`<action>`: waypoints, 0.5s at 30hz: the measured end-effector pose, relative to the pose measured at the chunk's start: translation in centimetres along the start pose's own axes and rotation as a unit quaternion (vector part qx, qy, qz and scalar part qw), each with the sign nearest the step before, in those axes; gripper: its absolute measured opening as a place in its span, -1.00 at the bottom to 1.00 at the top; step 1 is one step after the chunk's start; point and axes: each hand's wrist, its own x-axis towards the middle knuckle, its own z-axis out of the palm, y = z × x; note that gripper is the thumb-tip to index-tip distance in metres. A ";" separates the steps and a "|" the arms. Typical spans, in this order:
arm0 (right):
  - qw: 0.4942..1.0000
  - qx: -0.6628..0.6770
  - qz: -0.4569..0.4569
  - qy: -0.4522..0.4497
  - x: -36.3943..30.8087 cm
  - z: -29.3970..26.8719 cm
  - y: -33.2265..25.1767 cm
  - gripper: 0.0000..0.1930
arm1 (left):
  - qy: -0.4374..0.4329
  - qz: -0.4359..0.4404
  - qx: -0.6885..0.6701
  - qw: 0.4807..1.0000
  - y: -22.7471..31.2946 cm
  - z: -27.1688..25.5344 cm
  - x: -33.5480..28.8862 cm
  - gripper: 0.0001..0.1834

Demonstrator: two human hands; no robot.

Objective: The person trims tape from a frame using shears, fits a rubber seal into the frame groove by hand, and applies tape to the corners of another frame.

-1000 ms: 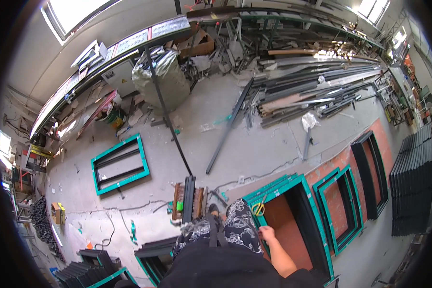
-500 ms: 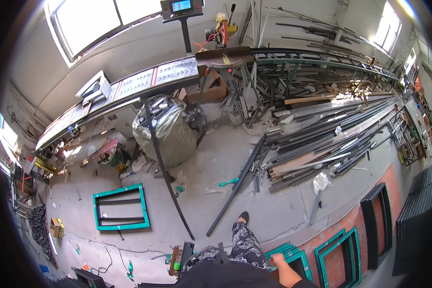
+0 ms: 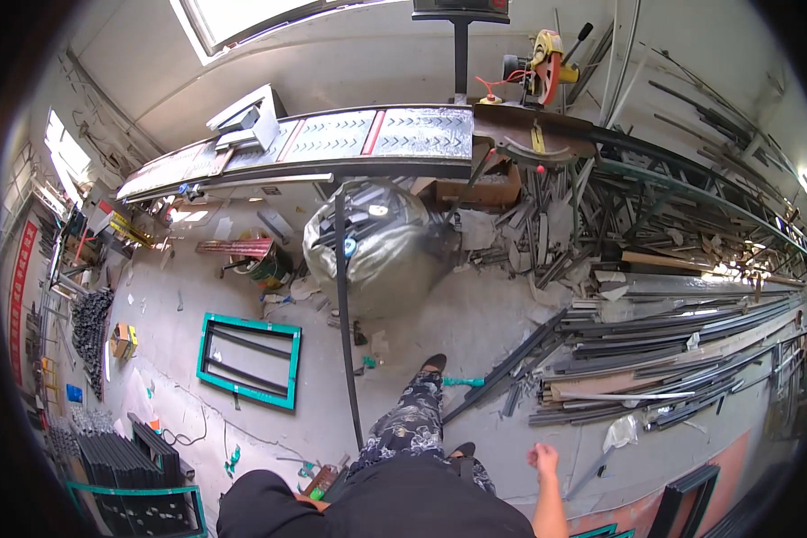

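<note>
My right hand hangs low beside my body, its fingers curled in, with nothing visible in them. Below and beyond it, green-edged frames show at the lower rim, next to a dark upright frame. Of my left arm, the black sleeve and a sliver of bare skin show; the left hand is out of sight. Nearest that arm stands a small rack with a green item. A long dark bar runs from the bench edge down to beside my leg; its lower end is partly hidden.
A green-edged rectangular frame lies on the floor to the left. Ahead are a stuffed sack, a long roller bench and a cutting saw. Piled metal profiles cover the right. Dark profiles stand at lower left.
My view has turned left, so the scene sits further right. My right hand has come away from beside the green-edged frames. One foot has stepped forward, and another green-edged frame shows at lower left.
</note>
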 end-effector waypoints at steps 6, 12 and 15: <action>0.959 -0.050 0.261 0.098 -5.0 5.5 7.3 -0.77 | -0.065 0.059 0.089 0.992 8.9 -8.8 9.0 -0.64; 0.984 -0.003 0.076 0.162 -7.8 12.2 5.6 -0.62 | -0.162 0.081 0.169 0.969 21.2 -17.9 20.5 -0.63; 0.960 0.159 0.075 0.219 -10.0 15.4 2.8 -0.73 | -0.189 0.054 0.231 0.953 28.9 -23.2 24.8 -0.63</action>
